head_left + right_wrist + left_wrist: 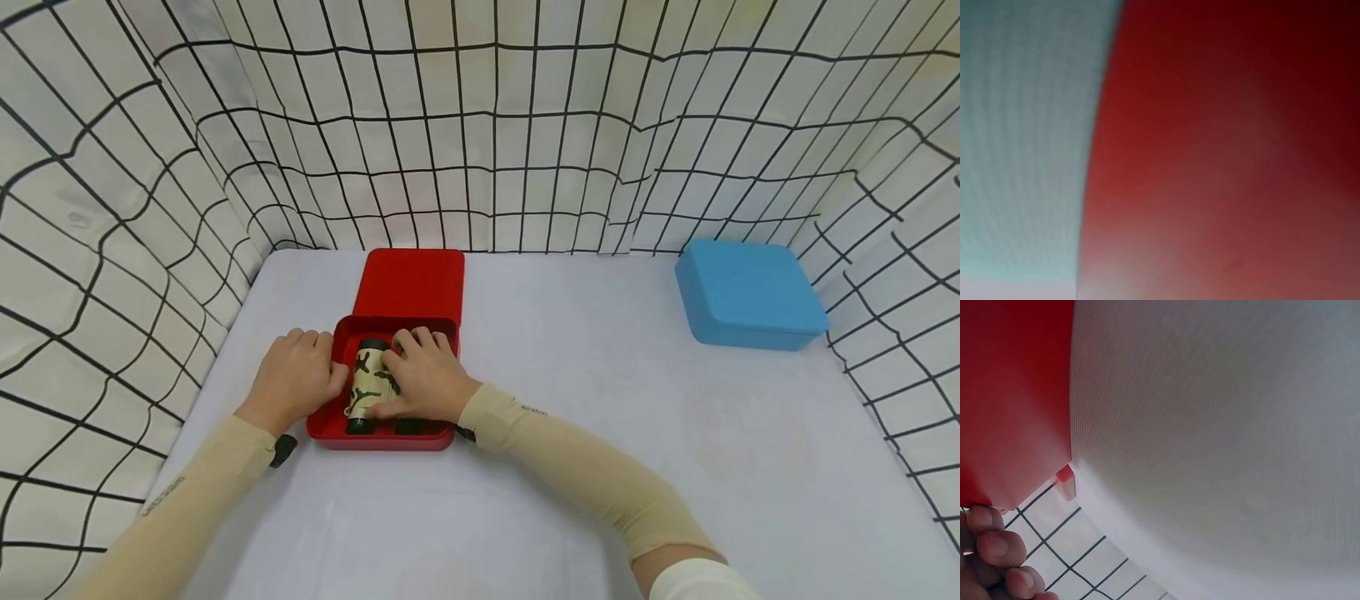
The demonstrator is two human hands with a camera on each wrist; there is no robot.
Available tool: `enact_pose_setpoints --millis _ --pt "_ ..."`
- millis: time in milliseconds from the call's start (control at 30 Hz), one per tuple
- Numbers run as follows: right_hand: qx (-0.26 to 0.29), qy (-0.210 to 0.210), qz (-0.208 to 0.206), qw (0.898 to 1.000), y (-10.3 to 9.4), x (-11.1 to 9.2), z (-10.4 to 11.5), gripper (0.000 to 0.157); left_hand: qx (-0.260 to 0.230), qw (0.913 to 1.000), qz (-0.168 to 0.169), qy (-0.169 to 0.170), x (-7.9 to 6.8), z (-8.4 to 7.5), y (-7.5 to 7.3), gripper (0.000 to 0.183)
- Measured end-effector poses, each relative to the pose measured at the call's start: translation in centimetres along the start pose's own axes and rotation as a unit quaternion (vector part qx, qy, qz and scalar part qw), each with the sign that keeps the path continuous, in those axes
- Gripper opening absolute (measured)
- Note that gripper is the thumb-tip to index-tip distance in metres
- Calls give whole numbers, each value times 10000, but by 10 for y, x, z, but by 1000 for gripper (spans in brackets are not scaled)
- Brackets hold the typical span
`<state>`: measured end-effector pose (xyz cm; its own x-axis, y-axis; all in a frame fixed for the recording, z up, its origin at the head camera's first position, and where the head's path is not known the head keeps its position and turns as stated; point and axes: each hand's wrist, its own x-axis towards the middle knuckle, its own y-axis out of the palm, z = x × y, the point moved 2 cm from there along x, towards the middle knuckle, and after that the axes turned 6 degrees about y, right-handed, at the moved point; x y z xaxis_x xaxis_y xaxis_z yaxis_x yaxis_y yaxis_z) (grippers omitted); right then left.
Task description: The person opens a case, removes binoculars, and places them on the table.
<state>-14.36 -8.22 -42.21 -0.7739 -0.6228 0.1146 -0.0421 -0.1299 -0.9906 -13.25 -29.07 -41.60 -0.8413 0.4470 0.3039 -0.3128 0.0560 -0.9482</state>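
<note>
Red box (382, 443) near tabletop's (540, 500) left edge: clamping its side with left fingers (322, 343), binoculars (366, 390) inside with right fingers (408, 342); could drop them if gripped unevenly.

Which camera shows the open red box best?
The head view: it takes in the red box, lid folded back, with camouflage binoculars inside, though the right hand covers part. The left wrist view shows just one red section; the right wrist view, only a blurred red surface.

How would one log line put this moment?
right hand: grips camouflage binoculars inside red box | left hand: holds box's left side | red lid: open | blue box: closed
</note>
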Motion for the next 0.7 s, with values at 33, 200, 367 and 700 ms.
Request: enact_pose_setpoints --millis 33,200,367,700 --pt "-30 -1 17 10000 0 0 1 71 7 10000 -4 4 0 0 0 22" --pt "-235 -19 72 9997 0 -1 1 73 -12 10000 -33 10 0 0 -1 22" --pt "-310 -129 77 9994 0 -2 0 75 -33 10000 -12 2 1 0 -1 22" --pt "-441 -338 -94 9984 6 -2 -1 71 24 9999 -65 100 0 -2 -3 24"
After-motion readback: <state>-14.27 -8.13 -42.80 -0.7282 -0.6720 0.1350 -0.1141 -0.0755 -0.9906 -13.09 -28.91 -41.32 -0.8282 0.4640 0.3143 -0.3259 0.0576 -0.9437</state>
